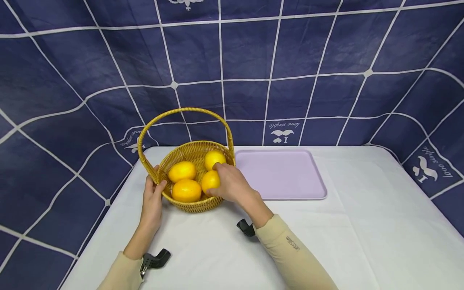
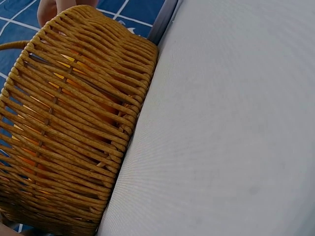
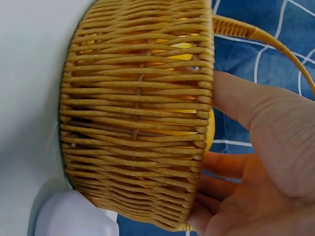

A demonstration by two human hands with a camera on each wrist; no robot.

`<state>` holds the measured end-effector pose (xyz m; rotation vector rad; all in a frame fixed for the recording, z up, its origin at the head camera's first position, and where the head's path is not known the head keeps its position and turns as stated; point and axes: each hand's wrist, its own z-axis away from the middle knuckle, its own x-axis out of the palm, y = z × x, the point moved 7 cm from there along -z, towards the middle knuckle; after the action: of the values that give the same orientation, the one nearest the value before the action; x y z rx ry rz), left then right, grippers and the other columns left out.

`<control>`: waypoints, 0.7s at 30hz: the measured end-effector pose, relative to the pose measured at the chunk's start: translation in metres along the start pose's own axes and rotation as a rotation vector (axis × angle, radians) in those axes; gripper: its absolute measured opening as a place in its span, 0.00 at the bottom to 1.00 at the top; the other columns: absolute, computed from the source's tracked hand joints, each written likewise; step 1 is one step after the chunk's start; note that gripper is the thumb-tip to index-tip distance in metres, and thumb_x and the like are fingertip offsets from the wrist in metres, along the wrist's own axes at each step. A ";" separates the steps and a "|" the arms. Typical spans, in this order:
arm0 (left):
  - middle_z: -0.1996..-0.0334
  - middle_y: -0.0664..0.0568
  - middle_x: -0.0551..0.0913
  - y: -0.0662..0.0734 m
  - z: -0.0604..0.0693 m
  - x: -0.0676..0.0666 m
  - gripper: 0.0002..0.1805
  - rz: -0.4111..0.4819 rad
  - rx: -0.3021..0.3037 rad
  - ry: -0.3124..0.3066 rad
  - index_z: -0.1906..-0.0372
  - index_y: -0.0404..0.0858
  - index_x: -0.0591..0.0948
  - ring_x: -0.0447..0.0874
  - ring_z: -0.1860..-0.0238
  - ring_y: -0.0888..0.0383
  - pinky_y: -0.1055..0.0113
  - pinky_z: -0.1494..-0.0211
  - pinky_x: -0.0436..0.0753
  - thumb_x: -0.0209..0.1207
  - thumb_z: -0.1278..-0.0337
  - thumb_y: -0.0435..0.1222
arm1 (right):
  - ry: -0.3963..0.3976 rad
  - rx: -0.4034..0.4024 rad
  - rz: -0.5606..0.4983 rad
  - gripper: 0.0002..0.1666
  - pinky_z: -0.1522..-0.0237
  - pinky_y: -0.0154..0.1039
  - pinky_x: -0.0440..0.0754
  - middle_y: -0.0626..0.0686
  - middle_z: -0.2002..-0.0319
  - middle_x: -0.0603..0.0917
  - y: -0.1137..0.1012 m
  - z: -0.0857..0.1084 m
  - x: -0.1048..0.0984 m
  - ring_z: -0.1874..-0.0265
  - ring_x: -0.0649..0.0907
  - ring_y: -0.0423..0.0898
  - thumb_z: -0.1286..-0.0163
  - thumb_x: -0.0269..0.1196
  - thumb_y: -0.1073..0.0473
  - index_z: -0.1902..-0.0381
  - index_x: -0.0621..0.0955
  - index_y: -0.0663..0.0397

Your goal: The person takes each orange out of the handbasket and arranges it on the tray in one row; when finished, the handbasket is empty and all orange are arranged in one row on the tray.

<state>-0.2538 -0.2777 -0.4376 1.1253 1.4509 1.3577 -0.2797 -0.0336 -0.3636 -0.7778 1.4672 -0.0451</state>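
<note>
A woven wicker basket (image 1: 195, 206) with a tall arched handle (image 1: 186, 109) stands on the table, holding several yellow lemons. Two lemons, a rear one (image 1: 182, 171) and a front one (image 1: 186, 191), lie on the left side; another lemon (image 1: 214, 160) is at the back right. My left hand (image 1: 151, 203) grips the basket's left rim by the handle's foot. Reaching over the right rim, my right hand (image 1: 232, 183) holds the front-right lemon (image 1: 211, 182) between thumb and fingers. In the right wrist view the wicker wall (image 3: 138, 108) hides most of that lemon, beside my right hand (image 3: 266, 157).
A pale purple rectangular tray (image 1: 280, 175) lies flat just right of the basket. White cloth (image 1: 362, 225) covers the table. Behind it hangs a dark blue curtain (image 1: 246, 100) with white lines. Black wrist camera mounts (image 1: 157, 258) sit at both wrists.
</note>
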 end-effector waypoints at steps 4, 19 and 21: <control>0.15 0.56 0.55 0.001 0.001 0.001 0.34 0.006 0.007 0.003 0.14 0.53 0.52 0.54 0.17 0.57 0.66 0.15 0.55 0.44 0.16 0.36 | 0.023 -0.004 0.038 0.40 0.44 0.46 0.84 0.55 0.48 0.86 -0.003 -0.001 0.005 0.50 0.84 0.52 0.41 0.80 0.45 0.38 0.78 0.59; 0.15 0.54 0.55 0.000 0.000 0.001 0.34 0.012 0.009 0.003 0.14 0.52 0.52 0.54 0.18 0.55 0.66 0.16 0.57 0.43 0.16 0.35 | 0.176 -0.011 -0.108 0.42 0.48 0.48 0.83 0.59 0.52 0.88 0.001 0.002 -0.013 0.54 0.84 0.55 0.44 0.80 0.45 0.37 0.80 0.60; 0.15 0.55 0.55 0.000 0.000 0.001 0.34 0.006 0.009 0.002 0.14 0.52 0.52 0.55 0.18 0.55 0.66 0.17 0.57 0.43 0.16 0.35 | 0.206 0.006 -0.168 0.42 0.48 0.48 0.84 0.58 0.50 0.88 0.002 0.005 -0.026 0.53 0.82 0.55 0.44 0.80 0.45 0.36 0.80 0.58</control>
<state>-0.2541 -0.2773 -0.4378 1.1355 1.4579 1.3582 -0.2801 -0.0171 -0.3428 -0.9113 1.5910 -0.2640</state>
